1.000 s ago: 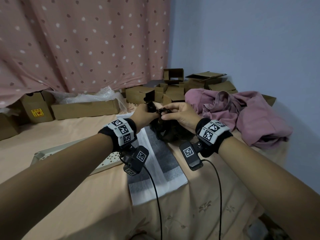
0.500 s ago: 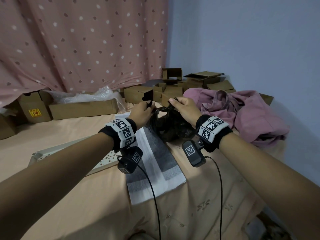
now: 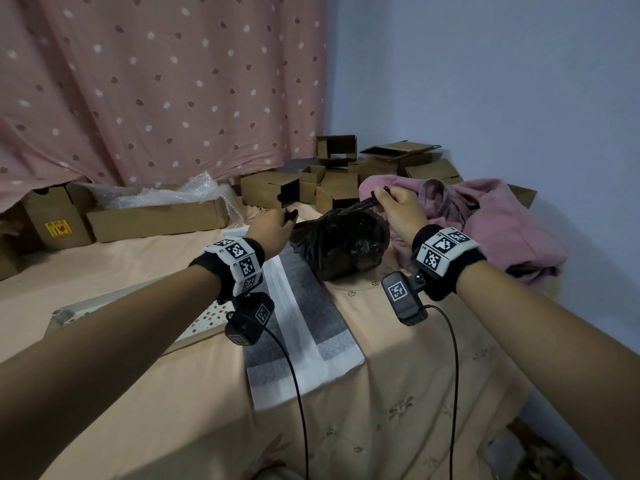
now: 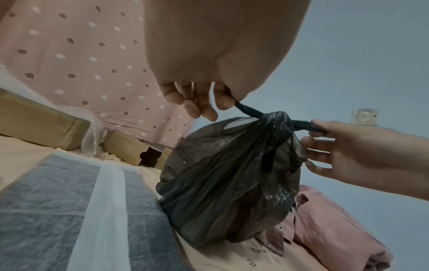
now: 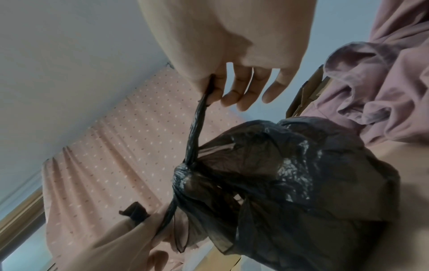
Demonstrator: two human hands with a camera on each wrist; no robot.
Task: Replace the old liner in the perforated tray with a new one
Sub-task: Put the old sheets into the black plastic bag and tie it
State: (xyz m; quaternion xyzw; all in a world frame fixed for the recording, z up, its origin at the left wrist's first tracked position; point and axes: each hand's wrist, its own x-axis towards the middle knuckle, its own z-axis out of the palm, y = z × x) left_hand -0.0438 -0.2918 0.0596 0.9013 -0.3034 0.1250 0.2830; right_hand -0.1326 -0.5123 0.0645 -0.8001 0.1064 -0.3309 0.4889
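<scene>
A stuffed black plastic bag [image 3: 341,244] sits on the peach sheet, its top drawn into a knot [image 4: 277,119]. My left hand [image 3: 277,225] pinches the bag's left handle strand [image 4: 248,110]; my right hand [image 3: 394,206] pinches the right strand [image 5: 199,113]. Both strands are pulled taut, away from each other. A flat grey-and-white liner [image 3: 301,327] lies on the sheet below the bag. The white perforated tray [image 3: 204,318] lies at the left, mostly hidden under my left forearm.
A heap of pink clothes [image 3: 491,223] lies right of the bag. Several cardboard boxes [image 3: 270,190] and bubble wrap [image 3: 162,195] line the back, under a dotted pink curtain [image 3: 156,84]. The bed's edge drops off at the lower right.
My hands have moved apart, each pulling a handle strand outward, and the bag's top has tightened into a knot. The right hand has risen.
</scene>
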